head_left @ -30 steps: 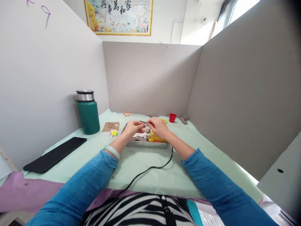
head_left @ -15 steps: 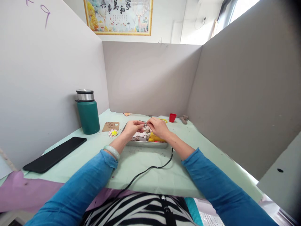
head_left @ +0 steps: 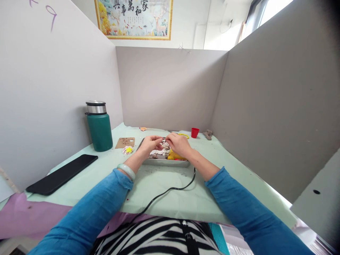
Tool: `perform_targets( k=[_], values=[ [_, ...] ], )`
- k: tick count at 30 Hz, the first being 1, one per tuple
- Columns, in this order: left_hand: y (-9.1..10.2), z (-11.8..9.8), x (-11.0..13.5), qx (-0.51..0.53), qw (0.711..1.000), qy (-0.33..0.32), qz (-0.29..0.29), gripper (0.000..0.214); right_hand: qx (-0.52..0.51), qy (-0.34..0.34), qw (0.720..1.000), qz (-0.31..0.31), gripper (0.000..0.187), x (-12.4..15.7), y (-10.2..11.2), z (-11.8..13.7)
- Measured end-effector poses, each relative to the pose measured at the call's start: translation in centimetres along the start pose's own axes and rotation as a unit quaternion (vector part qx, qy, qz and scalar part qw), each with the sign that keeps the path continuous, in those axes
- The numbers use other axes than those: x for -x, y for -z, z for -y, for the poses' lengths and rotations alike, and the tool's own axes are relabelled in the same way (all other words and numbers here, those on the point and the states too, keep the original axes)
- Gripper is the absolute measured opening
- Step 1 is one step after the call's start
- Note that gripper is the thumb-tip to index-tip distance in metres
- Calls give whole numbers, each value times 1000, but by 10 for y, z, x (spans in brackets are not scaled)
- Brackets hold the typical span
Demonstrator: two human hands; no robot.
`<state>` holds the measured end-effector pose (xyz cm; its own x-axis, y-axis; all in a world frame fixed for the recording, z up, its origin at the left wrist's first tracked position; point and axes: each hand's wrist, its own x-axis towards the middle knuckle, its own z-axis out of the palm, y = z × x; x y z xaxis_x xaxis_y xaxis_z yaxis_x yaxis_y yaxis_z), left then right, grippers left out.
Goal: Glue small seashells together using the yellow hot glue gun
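Both hands meet over a shallow metal tray [head_left: 166, 163] at the middle of the table. My left hand [head_left: 151, 145], below a pale bangle [head_left: 126, 171], is closed in a pinch; whatever lies between its fingertips is too small to make out. Close beside it, my right hand [head_left: 179, 143] is pinched too, its fingertips partly hidden. Under them the tray holds pale, shell-like pieces [head_left: 158, 152] and a yellow object [head_left: 175, 155], which my right hand partly covers. Left of the tray lies a round white decoration with a yellow centre [head_left: 128, 150].
A green bottle [head_left: 99, 131] and a black flat case [head_left: 62, 174] stand at left, near a brown card [head_left: 124, 142]. A red cup [head_left: 194, 132], a yellow ring-shaped handle [head_left: 184, 135] and a grey-brown object [head_left: 208, 134] sit behind. A black cable [head_left: 170, 189] crosses the front. Panels enclose three sides.
Almost nothing differs. The fingers of both hands have shifted very slightly over the tray, still pinched close together.
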<state>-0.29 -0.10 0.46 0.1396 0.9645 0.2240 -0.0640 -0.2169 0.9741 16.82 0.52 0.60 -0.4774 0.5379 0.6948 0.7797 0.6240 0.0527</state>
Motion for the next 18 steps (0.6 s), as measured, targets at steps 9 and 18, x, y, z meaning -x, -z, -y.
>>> perform_targets(
  k=[9, 18],
  values=[
    [3, 7, -6, 16, 1000, -20, -1, 27, 7, 14, 1000, -2, 23, 1, -1, 0],
    [3, 6, -5, 3, 1000, -28, -12, 25, 9, 8, 1000, -7, 22, 1, -1, 0]
  ],
)
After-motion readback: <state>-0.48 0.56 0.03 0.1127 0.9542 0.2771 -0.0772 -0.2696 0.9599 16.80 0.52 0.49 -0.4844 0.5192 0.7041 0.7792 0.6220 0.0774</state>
